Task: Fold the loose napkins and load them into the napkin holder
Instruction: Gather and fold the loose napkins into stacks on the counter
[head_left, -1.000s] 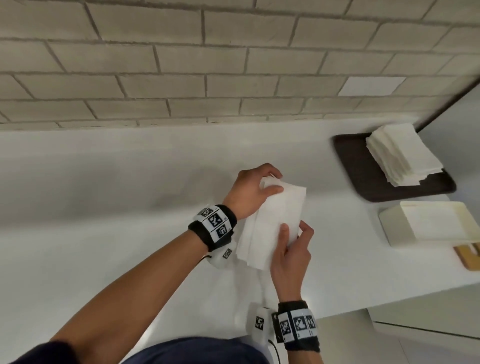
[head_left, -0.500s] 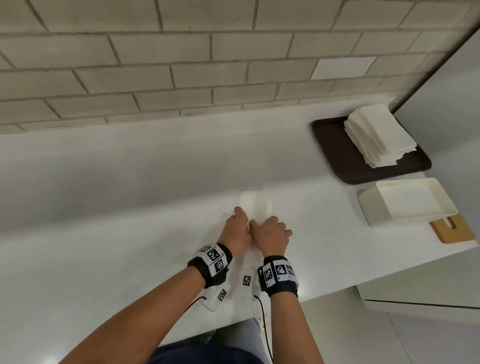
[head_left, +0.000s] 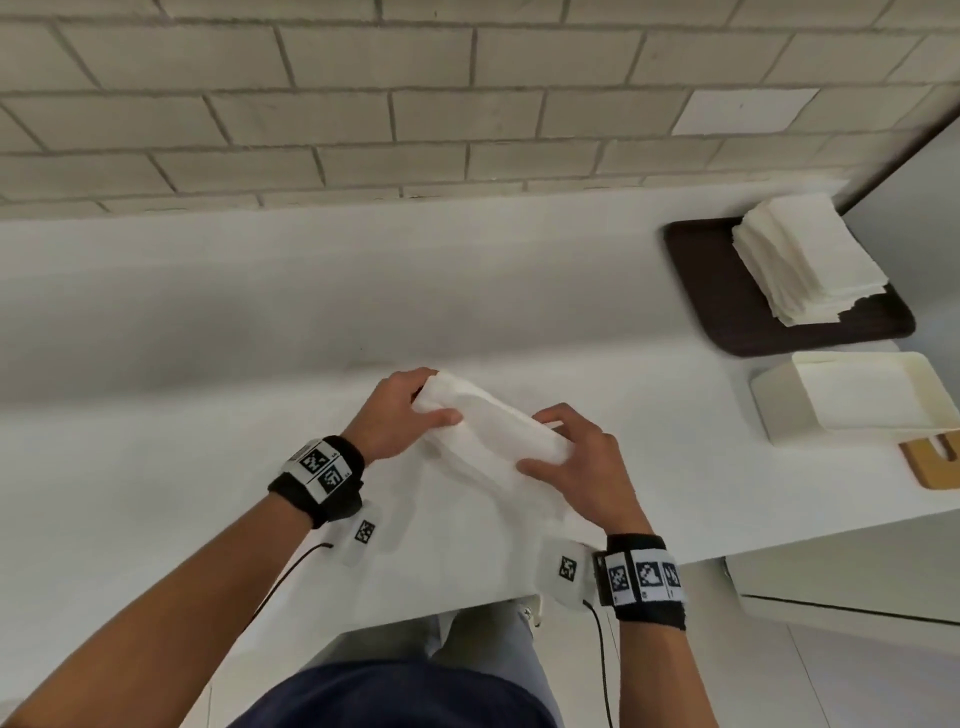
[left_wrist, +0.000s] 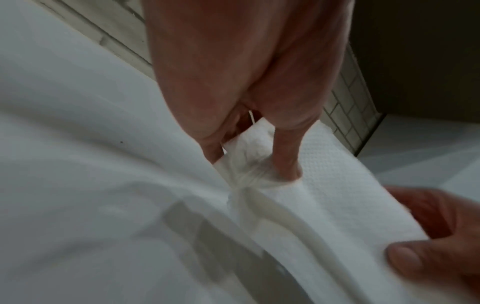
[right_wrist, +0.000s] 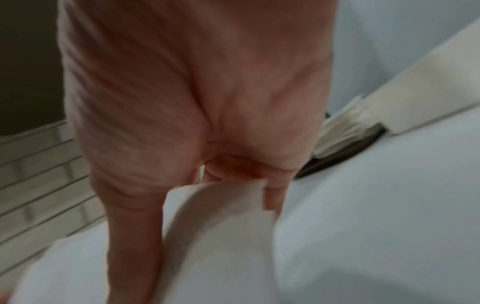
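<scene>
A folded white napkin (head_left: 488, 421) is held just above the white counter (head_left: 208, 322) between both hands. My left hand (head_left: 400, 410) pinches its far left end, thumb on top; the left wrist view shows the paper (left_wrist: 324, 195) bunched under the thumb. My right hand (head_left: 576, 462) grips the near right end; in the blurred right wrist view the napkin (right_wrist: 221, 216) curves between thumb and fingers. A stack of loose napkins (head_left: 810, 260) lies on a dark tray (head_left: 711, 291) at the far right. The cream napkin holder (head_left: 852, 400) sits in front of the tray.
A brick wall (head_left: 415, 93) runs along the back of the counter. A small wooden piece (head_left: 935, 462) lies by the holder at the right edge. The counter's front edge passes just below my wrists, with a cabinet front (head_left: 857, 587) beneath it at the right.
Half a second ago both hands pressed the napkin flat on the counter, side by side. Now they have lifted it and hold it by its two ends, spread apart.
</scene>
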